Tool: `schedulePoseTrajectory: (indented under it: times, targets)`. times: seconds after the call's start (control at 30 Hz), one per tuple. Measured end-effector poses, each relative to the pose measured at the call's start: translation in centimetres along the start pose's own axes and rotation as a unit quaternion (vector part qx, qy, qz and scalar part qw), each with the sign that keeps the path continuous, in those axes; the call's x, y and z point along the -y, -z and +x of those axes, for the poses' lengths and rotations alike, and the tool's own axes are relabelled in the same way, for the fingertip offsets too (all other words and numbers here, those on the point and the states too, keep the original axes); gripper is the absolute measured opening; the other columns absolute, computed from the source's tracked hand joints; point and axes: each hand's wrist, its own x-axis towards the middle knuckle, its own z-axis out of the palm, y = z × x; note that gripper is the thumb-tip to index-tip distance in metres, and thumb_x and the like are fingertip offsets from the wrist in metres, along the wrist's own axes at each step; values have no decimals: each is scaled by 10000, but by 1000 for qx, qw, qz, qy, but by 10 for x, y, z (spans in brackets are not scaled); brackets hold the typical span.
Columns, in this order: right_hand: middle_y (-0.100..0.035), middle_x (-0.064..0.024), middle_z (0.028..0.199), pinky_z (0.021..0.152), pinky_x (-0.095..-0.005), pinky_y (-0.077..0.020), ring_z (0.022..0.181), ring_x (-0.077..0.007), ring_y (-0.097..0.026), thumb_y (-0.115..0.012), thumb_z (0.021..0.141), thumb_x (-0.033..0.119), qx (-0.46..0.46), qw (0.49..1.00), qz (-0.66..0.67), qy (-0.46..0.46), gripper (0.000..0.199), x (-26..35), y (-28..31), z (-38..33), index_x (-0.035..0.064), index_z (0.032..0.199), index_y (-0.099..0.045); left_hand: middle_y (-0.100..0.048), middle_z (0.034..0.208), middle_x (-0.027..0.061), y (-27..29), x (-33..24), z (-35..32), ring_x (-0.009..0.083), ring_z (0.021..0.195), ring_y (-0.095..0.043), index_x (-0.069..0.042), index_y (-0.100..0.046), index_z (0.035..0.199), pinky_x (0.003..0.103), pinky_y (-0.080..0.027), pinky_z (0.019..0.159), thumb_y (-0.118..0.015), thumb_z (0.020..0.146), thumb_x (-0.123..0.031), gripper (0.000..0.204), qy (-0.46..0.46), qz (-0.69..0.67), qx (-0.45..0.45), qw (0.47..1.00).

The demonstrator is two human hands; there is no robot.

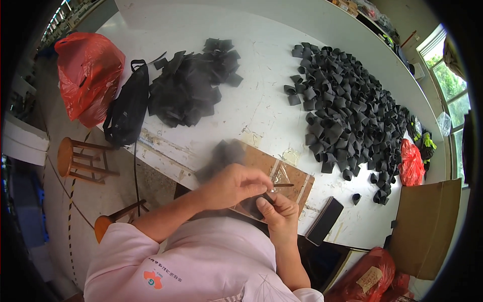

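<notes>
Pinching a small black piece (pixel 268 198) over the brown board (pixel 257 160): right hand (pixel 282 212) narrow on it, thumb on top. Left hand (pixel 244 184) curled close beside; can't tell if gripping. Best done, I'd judge, with edges lined up, right thumb firm. Writing: pale shirt (pixel 221 251), small logo and print; red bag (pixel 380 264), paper label, unreadable; black bag (pixel 126 113), faint pale marking. Beyond, on tabletop (pixel 266 110): flat pieces (pixel 186 90) left, looped pieces (pixel 347 95) right.

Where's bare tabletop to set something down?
Widest: white tabletop between the flat black pieces and the looped black pieces; another beyond the flat ones. Crowded: right side under the looped pile, and the brown board beneath left hand and right hand.
</notes>
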Motion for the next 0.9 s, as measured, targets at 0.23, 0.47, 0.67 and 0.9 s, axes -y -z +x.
schedulePoseTrajectory:
  times: [0.23, 0.47, 0.67, 0.9]
  targets:
    - [-605, -55, 829, 572, -228, -413, 675, -106, -527, -583, 826, 136, 6, 946, 321, -45, 183, 2, 1, -8, -3, 945, -591, -582, 824, 90, -64, 18, -23, 142, 767, -578, 40, -509, 964, 265, -482, 720, -568, 796, -15, 186, -130, -317, -244, 907]
    - [-583, -56, 787, 529, -260, -415, 646, -124, -509, -584, 819, 107, -36, 992, 111, -40, 133, -2, 5, -7, 8, 907, -583, -608, 747, 80, -60, 26, -13, 120, 660, -592, 45, -565, 832, 253, -502, 653, -569, 803, -16, 68, -82, -306, -260, 912]
    - [-521, -85, 718, 502, -283, -403, 594, -183, -493, -657, 730, 63, -114, 890, -302, 322, 160, 7, -4, -14, 10, 858, -577, -595, 699, 13, -61, 13, -12, 27, 609, -538, 21, -563, 782, 176, -430, 520, -580, 789, 8, 22, -135, -73, -292, 944]
    - [-503, -85, 665, 483, -272, -378, 549, -163, -482, -612, 674, -52, -212, 816, -386, 375, 114, -5, -7, 4, -2, 765, -563, -559, 670, 11, -60, 7, -3, 14, 464, -414, 5, -546, 821, 157, -325, 399, -548, 769, 43, 64, -151, -161, -391, 893]
